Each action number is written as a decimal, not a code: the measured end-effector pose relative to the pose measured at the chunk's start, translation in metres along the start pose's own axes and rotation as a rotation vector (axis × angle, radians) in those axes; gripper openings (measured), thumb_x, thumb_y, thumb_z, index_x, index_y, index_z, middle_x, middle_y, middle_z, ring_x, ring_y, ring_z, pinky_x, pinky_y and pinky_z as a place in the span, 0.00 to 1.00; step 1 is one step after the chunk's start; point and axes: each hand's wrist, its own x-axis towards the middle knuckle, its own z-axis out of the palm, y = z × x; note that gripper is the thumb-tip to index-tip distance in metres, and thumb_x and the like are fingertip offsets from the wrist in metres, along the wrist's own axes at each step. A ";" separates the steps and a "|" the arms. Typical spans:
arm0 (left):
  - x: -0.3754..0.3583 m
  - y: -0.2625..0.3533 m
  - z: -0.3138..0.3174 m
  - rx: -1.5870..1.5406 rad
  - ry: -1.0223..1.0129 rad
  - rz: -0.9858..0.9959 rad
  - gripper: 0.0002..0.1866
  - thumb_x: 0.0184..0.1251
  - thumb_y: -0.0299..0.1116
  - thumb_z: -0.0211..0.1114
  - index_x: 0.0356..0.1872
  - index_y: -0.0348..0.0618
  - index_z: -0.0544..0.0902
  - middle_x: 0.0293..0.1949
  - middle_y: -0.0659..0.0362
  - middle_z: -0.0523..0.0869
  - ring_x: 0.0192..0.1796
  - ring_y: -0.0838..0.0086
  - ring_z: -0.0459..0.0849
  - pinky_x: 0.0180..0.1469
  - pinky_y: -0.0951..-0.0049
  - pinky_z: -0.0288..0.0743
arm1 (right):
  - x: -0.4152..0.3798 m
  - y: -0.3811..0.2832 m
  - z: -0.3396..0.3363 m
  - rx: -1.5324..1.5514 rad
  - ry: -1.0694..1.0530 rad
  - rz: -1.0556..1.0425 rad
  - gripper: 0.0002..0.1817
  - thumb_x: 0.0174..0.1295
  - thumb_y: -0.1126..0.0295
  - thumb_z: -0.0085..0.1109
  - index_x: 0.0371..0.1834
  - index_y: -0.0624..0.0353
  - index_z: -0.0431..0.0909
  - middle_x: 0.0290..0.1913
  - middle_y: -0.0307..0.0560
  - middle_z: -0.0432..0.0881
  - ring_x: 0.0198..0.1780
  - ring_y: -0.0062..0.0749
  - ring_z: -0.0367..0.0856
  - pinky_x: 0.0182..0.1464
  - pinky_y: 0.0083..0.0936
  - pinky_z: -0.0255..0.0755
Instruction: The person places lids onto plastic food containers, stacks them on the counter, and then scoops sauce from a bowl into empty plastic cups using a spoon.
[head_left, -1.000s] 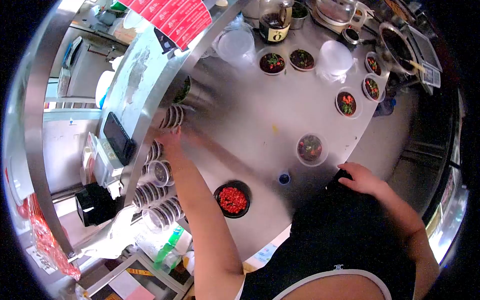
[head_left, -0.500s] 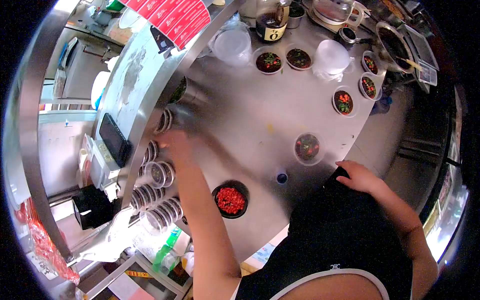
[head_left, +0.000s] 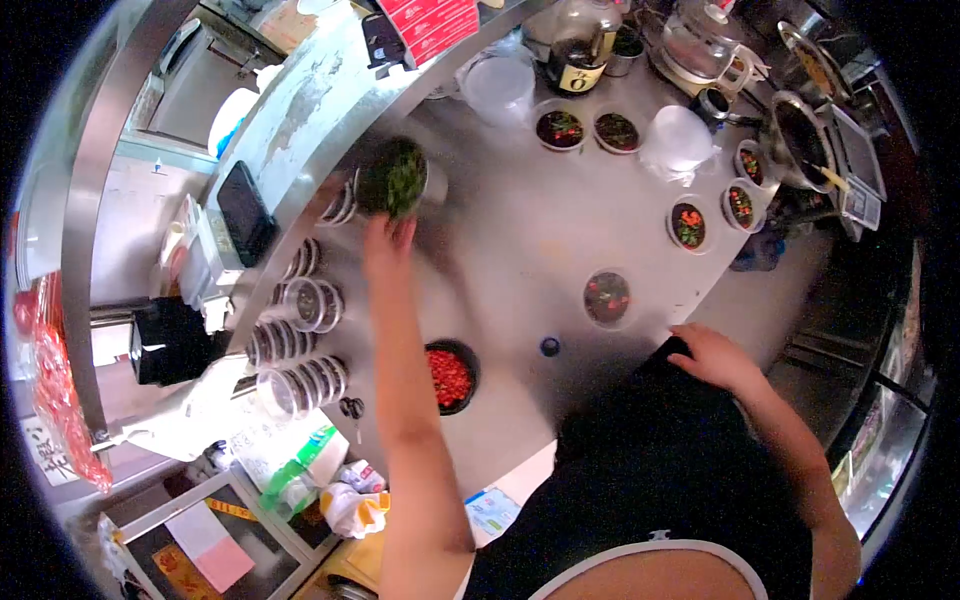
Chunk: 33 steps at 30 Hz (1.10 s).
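Observation:
Blurred by motion, my left hand (head_left: 388,240) is at the near side of a round metal container of green herbs (head_left: 402,178); whether its fingers grip the rim or only touch is unclear. My right hand (head_left: 708,355) lies with fingers spread on black cloth at the table edge, holding nothing. Left of it on the table are a clear cup with red pieces in liquid (head_left: 607,298) and a small dark round object (head_left: 550,346). A black bowl of chopped red peppers (head_left: 455,376) stands right of my left forearm.
Stacked lidded cups (head_left: 300,388) line the left side, below a raised steel shelf (head_left: 300,100). Filled sauce cups (head_left: 688,224) stand at the right and back. Further back are a labelled jar (head_left: 580,62), a glass pot (head_left: 700,45) and wrapped white lids (head_left: 680,138).
My left hand has moved up and away from the stacked cups to the herb container, which now shows more fully. The camera view has shifted. My right hand remains at the table edge.

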 end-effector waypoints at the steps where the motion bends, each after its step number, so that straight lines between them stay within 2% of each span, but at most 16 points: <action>1: -0.038 0.012 -0.020 0.032 -0.026 -0.043 0.11 0.64 0.27 0.60 0.44 0.32 0.76 0.46 0.50 0.80 0.49 0.59 0.80 0.49 0.58 0.82 | 0.005 -0.001 -0.005 -0.036 -0.026 -0.003 0.28 0.63 0.56 0.58 0.63 0.58 0.70 0.58 0.59 0.75 0.60 0.53 0.73 0.63 0.43 0.67; 3: -0.120 0.031 -0.078 0.110 0.005 -0.048 0.11 0.65 0.29 0.61 0.46 0.37 0.77 0.45 0.51 0.83 0.49 0.62 0.82 0.51 0.62 0.82 | 0.021 0.006 -0.005 -0.034 -0.033 -0.099 0.27 0.64 0.55 0.56 0.63 0.58 0.70 0.57 0.59 0.76 0.58 0.54 0.74 0.62 0.43 0.68; 5: -0.212 0.055 -0.132 0.244 0.090 -0.096 0.06 0.66 0.30 0.60 0.40 0.42 0.77 0.43 0.57 0.84 0.43 0.72 0.84 0.35 0.74 0.82 | 0.038 0.015 -0.008 -0.037 0.089 -0.300 0.27 0.64 0.54 0.55 0.62 0.58 0.70 0.55 0.58 0.77 0.57 0.53 0.75 0.59 0.44 0.69; 6: -0.256 0.062 -0.141 0.317 0.207 -0.076 0.05 0.66 0.30 0.61 0.40 0.44 0.76 0.41 0.61 0.84 0.39 0.76 0.84 0.30 0.80 0.79 | 0.043 0.011 -0.017 -0.067 0.088 -0.271 0.26 0.65 0.54 0.55 0.61 0.58 0.70 0.54 0.58 0.77 0.56 0.53 0.75 0.59 0.43 0.70; 7: -0.299 0.067 -0.146 0.375 0.343 -0.087 0.06 0.65 0.31 0.61 0.40 0.45 0.75 0.40 0.61 0.83 0.40 0.76 0.83 0.34 0.79 0.79 | 0.049 0.006 -0.027 -0.094 0.088 -0.250 0.26 0.65 0.54 0.54 0.61 0.57 0.71 0.54 0.57 0.78 0.56 0.52 0.76 0.58 0.43 0.70; 10: -0.382 0.043 -0.265 0.395 0.532 -0.094 0.16 0.67 0.33 0.59 0.53 0.42 0.74 0.49 0.55 0.81 0.50 0.68 0.81 0.51 0.67 0.78 | 0.073 0.014 -0.044 -0.084 0.125 -0.364 0.23 0.65 0.55 0.54 0.59 0.55 0.73 0.52 0.55 0.79 0.54 0.51 0.77 0.56 0.42 0.72; 13: -0.412 0.008 -0.274 0.315 0.785 -0.048 0.19 0.69 0.34 0.57 0.57 0.37 0.73 0.51 0.52 0.80 0.51 0.64 0.80 0.54 0.63 0.77 | 0.100 0.018 -0.058 -0.128 0.153 -0.384 0.22 0.63 0.56 0.55 0.57 0.54 0.75 0.49 0.54 0.79 0.52 0.48 0.78 0.54 0.39 0.72; 16: -0.418 -0.053 -0.344 0.181 0.490 0.161 0.19 0.71 0.35 0.55 0.56 0.32 0.72 0.51 0.49 0.79 0.51 0.61 0.79 0.56 0.63 0.76 | 0.124 0.023 -0.077 -0.205 0.221 -0.329 0.20 0.62 0.56 0.56 0.54 0.55 0.76 0.48 0.53 0.79 0.51 0.47 0.78 0.54 0.40 0.73; 18: -0.420 -0.082 -0.329 0.461 0.697 0.214 0.21 0.72 0.38 0.54 0.56 0.29 0.71 0.51 0.47 0.78 0.52 0.60 0.78 0.58 0.64 0.74 | 0.141 0.028 -0.098 -0.217 0.306 -0.296 0.20 0.62 0.57 0.56 0.52 0.56 0.76 0.47 0.53 0.79 0.53 0.48 0.77 0.54 0.41 0.73; 19: -0.417 -0.079 -0.290 0.577 0.745 0.190 0.21 0.72 0.38 0.54 0.56 0.30 0.71 0.51 0.47 0.77 0.53 0.60 0.77 0.59 0.64 0.74 | 0.149 0.034 -0.110 -0.200 0.487 -0.284 0.20 0.60 0.57 0.58 0.51 0.56 0.77 0.45 0.52 0.79 0.53 0.48 0.77 0.54 0.41 0.73; 22: -0.408 -0.080 -0.252 0.058 0.936 0.201 0.21 0.71 0.37 0.55 0.56 0.30 0.70 0.52 0.48 0.76 0.53 0.62 0.76 0.58 0.65 0.72 | 0.166 0.053 -0.157 -0.334 0.909 -0.256 0.16 0.55 0.60 0.64 0.44 0.54 0.81 0.42 0.49 0.79 0.51 0.46 0.75 0.54 0.39 0.73; 24: -0.403 -0.090 -0.242 0.269 1.067 0.249 0.18 0.70 0.34 0.55 0.54 0.31 0.71 0.50 0.50 0.76 0.50 0.63 0.75 0.56 0.66 0.72 | 0.171 0.079 -0.182 -0.443 0.750 -0.250 0.12 0.53 0.61 0.65 0.39 0.52 0.83 0.41 0.47 0.80 0.49 0.45 0.75 0.53 0.37 0.73; 26: -0.395 -0.111 -0.218 0.772 1.169 0.343 0.16 0.68 0.31 0.55 0.52 0.31 0.73 0.48 0.52 0.76 0.47 0.64 0.74 0.53 0.67 0.71 | 0.179 0.101 -0.192 -0.495 0.635 -0.289 0.09 0.51 0.63 0.66 0.35 0.51 0.84 0.39 0.45 0.81 0.48 0.43 0.76 0.52 0.36 0.73; 28: -0.388 -0.138 -0.173 0.963 1.026 0.416 0.14 0.67 0.28 0.55 0.51 0.32 0.74 0.46 0.54 0.76 0.44 0.66 0.74 0.50 0.68 0.70 | 0.191 0.118 -0.193 -0.494 0.565 -0.385 0.07 0.50 0.63 0.66 0.32 0.50 0.85 0.37 0.43 0.82 0.47 0.42 0.76 0.52 0.36 0.73; 30: -0.380 -0.159 -0.097 0.859 0.639 0.354 0.14 0.66 0.29 0.58 0.50 0.34 0.74 0.46 0.53 0.76 0.46 0.65 0.75 0.52 0.68 0.70 | 0.198 0.124 -0.190 -0.501 0.584 -0.426 0.08 0.50 0.64 0.65 0.33 0.50 0.85 0.35 0.42 0.83 0.47 0.42 0.77 0.51 0.36 0.73; 33: -0.348 -0.175 -0.003 1.292 -0.055 0.384 0.20 0.62 0.32 0.64 0.55 0.40 0.74 0.51 0.48 0.76 0.54 0.58 0.75 0.59 0.62 0.68 | 0.204 0.124 -0.189 -0.530 0.550 -0.475 0.09 0.51 0.65 0.64 0.36 0.50 0.85 0.36 0.43 0.83 0.47 0.41 0.76 0.51 0.37 0.73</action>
